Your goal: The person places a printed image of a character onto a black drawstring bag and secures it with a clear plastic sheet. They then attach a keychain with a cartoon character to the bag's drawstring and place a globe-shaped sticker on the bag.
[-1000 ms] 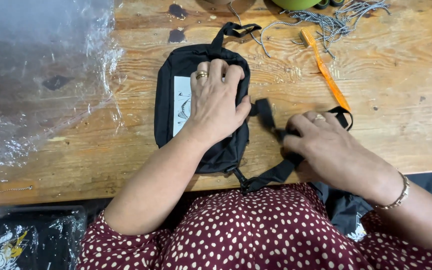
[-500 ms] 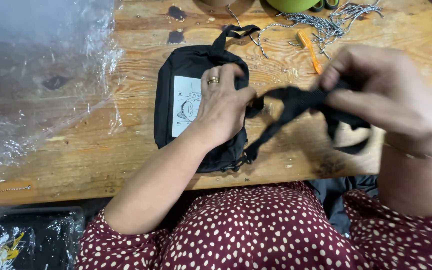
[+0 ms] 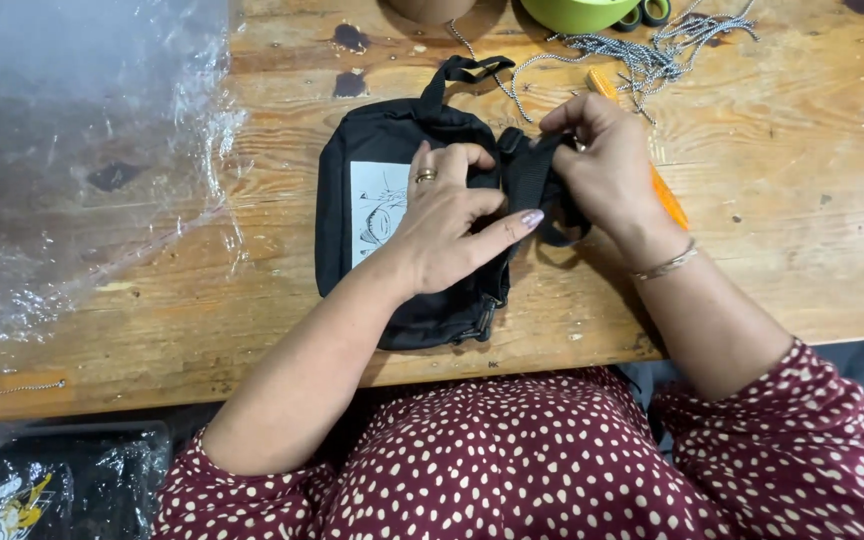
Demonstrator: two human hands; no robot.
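A small black pouch bag point(image 3: 362, 150) with a white printed patch lies flat on the wooden table point(image 3: 772, 250). My left hand point(image 3: 447, 225), wearing a gold ring, rests on top of the bag and presses it down, fingers spread toward the strap. My right hand point(image 3: 602, 165), with a thin bracelet at the wrist, grips the bag's black webbing strap point(image 3: 532, 175), bunched and folded against the bag's right side. A short black loop point(image 3: 462, 70) sticks out at the bag's far end.
Crinkled clear plastic sheeting point(image 3: 82, 170) covers the table's left part. An orange tool point(image 3: 667, 200) lies behind my right hand. Speckled cords point(image 3: 652, 55) and a green bowl point(image 3: 577, 12) sit at the far edge. A bead chain point(image 3: 22, 385) lies front left, a wrapped black item point(image 3: 12, 495) below.
My right hand lifted the strap from the table's near edge, then carried it left and down onto the bag's right side. My left hand stayed on the bag.
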